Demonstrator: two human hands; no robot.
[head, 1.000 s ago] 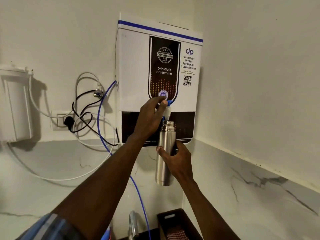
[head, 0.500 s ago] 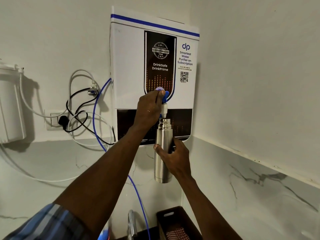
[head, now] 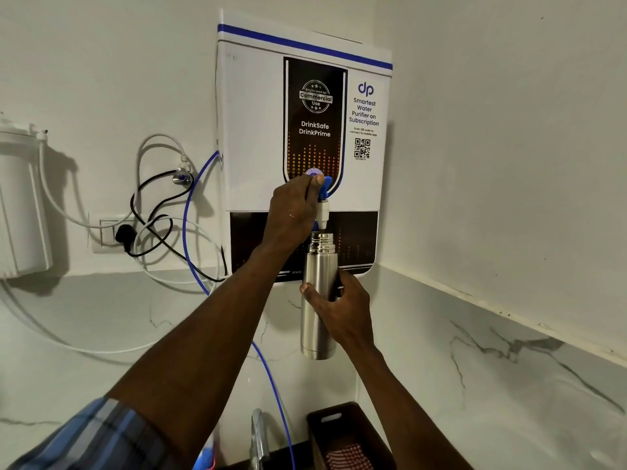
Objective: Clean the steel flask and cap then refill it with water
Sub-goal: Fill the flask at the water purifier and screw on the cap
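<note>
moved: flask (head: 319, 293) raised, mouth now just under spout (head: 324, 212) | right hand (head: 342, 310) grips flask mid-body, axis upright, under purifier (head: 258, 130) | left hand (head: 295, 208) nearer, fingers curled on blue tap lever (head: 327, 184) | next: keep mouth under spout

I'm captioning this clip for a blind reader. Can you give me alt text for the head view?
A right hand holds an uncapped steel flask upright under the spout of a wall-mounted water purifier, while the left hand grips its blue tap lever. Tubes and a plugged-in cable hang to the left; a sink tap shows below.
</note>
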